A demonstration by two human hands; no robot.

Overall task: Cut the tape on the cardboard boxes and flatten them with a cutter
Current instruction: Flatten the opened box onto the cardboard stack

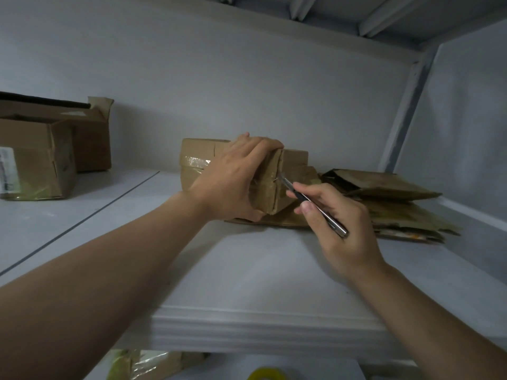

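Note:
A taped brown cardboard box [197,160] stands on a white shelf [260,270], in the middle. My left hand [233,179] grips its near end, fingers over the top edge and thumb underneath. My right hand [337,223] holds a slim metal cutter [315,207] like a pen. The blade tip touches the taped seam on the box's right end face. A flat piece of cardboard lies under the box.
Several flattened cardboard boxes [397,201] lie stacked at the right, against the shelf wall. Two unflattened boxes [35,160] sit at the far left. Below the shelf edge show a yellow tape roll [267,374] and more cardboard [153,363].

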